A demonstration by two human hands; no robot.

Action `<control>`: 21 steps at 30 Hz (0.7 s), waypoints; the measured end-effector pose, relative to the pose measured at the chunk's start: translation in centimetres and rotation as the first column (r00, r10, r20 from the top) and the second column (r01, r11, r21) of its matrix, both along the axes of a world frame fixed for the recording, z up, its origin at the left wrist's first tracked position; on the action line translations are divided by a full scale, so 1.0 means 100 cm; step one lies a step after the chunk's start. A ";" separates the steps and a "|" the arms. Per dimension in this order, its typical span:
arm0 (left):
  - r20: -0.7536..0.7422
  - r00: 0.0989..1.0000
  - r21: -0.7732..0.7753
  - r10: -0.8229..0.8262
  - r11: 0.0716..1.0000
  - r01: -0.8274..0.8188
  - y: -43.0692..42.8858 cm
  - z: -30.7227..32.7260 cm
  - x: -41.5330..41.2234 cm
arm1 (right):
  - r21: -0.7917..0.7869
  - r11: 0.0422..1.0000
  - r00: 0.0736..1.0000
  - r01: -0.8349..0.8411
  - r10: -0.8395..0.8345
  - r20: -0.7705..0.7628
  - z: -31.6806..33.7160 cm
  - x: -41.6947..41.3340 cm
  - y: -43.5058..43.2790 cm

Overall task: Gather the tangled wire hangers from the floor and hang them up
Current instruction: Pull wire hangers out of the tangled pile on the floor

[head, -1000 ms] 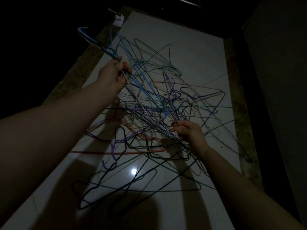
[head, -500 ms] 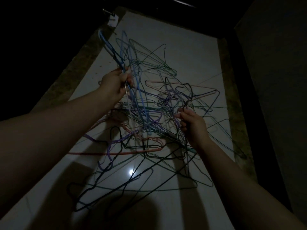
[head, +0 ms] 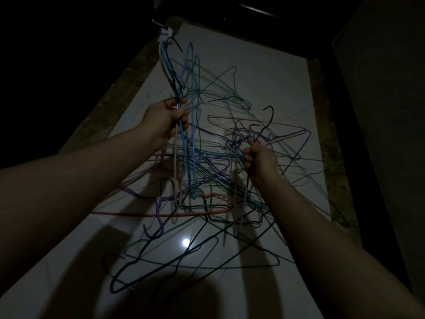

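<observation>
While tangled, hangers in left hand.

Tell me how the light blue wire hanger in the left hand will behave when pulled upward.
The light blue wire hanger holds straight lines where the left hand grips it: probably stiff, slightly springy. Thin wire, so likely light. Its lower end runs into the tangled pile of wire hangers, so it will probably snag and drag others.

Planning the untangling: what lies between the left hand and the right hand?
Head view: tangled wire hangers, blue and purple among them, cross from left hand to right hand.
</observation>
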State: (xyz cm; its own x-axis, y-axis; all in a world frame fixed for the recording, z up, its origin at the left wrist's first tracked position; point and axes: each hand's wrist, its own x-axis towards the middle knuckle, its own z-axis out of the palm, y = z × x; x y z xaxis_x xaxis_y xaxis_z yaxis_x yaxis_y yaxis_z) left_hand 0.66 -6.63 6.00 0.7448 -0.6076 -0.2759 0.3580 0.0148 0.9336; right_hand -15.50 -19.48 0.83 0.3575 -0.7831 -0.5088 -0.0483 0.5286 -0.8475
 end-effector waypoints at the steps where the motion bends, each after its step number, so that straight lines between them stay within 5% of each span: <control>1: 0.000 1.000 0.003 -0.007 1.000 0.007 0.002 0.000 0.001 | -0.001 1.000 1.000 -0.027 0.027 0.006 0.001 0.002 0.003; 21: -0.023 0.996 0.076 -0.085 0.993 0.087 0.002 -0.011 -0.011 | -0.060 0.996 0.988 -0.067 0.075 0.137 0.015 0.027 0.023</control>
